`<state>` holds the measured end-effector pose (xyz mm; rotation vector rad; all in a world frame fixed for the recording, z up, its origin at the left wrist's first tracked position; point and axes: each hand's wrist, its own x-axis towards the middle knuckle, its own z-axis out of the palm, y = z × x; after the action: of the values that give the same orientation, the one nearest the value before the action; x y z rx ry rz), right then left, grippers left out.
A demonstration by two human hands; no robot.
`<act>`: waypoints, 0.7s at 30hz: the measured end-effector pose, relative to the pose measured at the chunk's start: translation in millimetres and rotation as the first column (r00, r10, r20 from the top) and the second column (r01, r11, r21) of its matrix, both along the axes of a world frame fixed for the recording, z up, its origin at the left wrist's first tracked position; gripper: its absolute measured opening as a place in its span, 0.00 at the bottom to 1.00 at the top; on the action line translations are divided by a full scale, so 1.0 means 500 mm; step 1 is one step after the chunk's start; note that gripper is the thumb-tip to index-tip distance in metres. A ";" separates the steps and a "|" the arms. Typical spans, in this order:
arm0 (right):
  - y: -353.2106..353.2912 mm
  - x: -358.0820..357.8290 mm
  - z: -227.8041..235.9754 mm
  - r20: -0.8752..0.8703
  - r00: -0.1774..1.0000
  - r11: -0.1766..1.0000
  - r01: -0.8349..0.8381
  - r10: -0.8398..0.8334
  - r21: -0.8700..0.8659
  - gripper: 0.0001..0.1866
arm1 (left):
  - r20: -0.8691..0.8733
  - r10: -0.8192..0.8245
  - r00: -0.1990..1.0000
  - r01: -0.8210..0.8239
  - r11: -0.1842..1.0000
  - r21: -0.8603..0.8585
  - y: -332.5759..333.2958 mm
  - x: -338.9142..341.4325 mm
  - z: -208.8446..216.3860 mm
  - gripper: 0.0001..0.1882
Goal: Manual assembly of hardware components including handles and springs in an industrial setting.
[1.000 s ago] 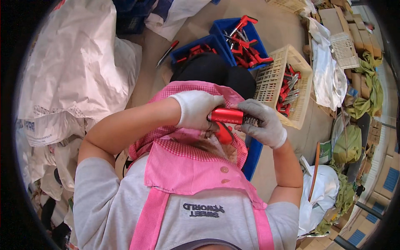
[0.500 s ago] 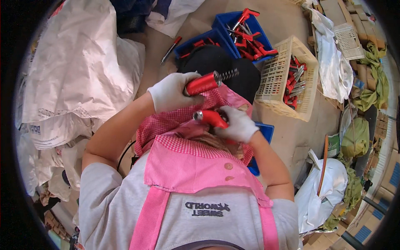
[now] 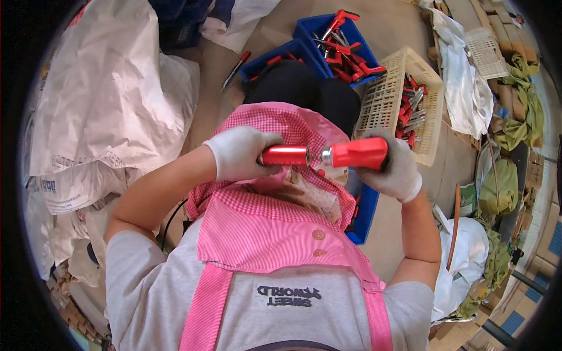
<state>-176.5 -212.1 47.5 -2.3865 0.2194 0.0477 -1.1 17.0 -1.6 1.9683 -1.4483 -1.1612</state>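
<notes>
My gloved left hand [image 3: 239, 153] is closed around a shiny red metal tube [image 3: 285, 155], held level above my lap. From the tube's right end a coil spring [image 3: 316, 157] sticks out. In my gloved right hand [image 3: 399, 169] is a red plastic handle [image 3: 358, 153] with a silver metal collar facing the tube. The spring bridges the small gap between tube and collar; whether its tip sits inside the collar I cannot tell. Below both parts lies my pink checked apron [image 3: 257, 202].
Ahead stand blue crates [image 3: 369, 50] with red-handled parts. A cream plastic basket [image 3: 430, 143] at the right holds more of them. Another blue bin [image 3: 366, 219] is beside my right thigh. One red-and-silver piece [image 3: 236, 71] lies on the floor. Large white sacks [image 3: 111, 88] fill the left.
My right hand has moved right and up, turning the handle so its collar faces the tube. The left hand has lowered the tube and levelled it, bringing the spring to the collar.
</notes>
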 end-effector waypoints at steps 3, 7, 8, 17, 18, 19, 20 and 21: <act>-0.012 -0.005 0.007 -0.166 0.976 0.967 -0.100 0.141 0.233 0.24 | -0.339 -0.100 0.935 0.127 0.990 0.060 0.004 -0.017 -0.022 0.25; -0.011 0.005 -0.007 -0.402 0.831 0.898 -0.234 0.384 0.373 0.24 | -0.712 -0.027 0.702 0.216 0.960 0.177 0.005 -0.042 -0.054 0.22; -0.002 0.006 -0.014 -0.391 0.818 0.899 -0.318 0.421 0.302 0.24 | -0.735 -0.021 0.678 0.250 0.947 0.203 0.001 -0.046 -0.065 0.21; 0.024 0.052 -0.031 0.240 0.457 0.474 -0.514 0.857 -0.715 0.14 | -0.888 0.070 0.455 0.435 0.852 0.291 0.005 -0.064 -0.156 0.11; 0.022 0.052 -0.033 0.239 0.461 0.477 -0.513 0.855 -0.714 0.14 | -0.888 0.069 0.454 0.439 0.850 0.291 0.004 -0.065 -0.154 0.11; 0.020 0.052 -0.035 0.229 0.387 0.410 -0.490 0.893 -0.769 0.12 | -0.903 0.090 0.420 0.431 0.856 0.286 0.003 -0.066 -0.150 0.10; 0.020 0.050 -0.038 0.212 0.311 0.343 -0.461 0.926 -0.819 0.11 | -0.916 0.112 0.384 0.422 0.862 0.282 0.003 -0.068 -0.146 0.09; 0.020 0.051 -0.037 0.216 0.311 0.346 -0.461 0.926 -0.818 0.11 | -0.916 0.115 0.385 0.421 0.861 0.286 0.004 -0.069 -0.139 0.09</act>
<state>-151.2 -201.9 29.0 -2.7011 -1.5658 -0.5460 -35.3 18.8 -71.3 0.9257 -0.7180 -2.3782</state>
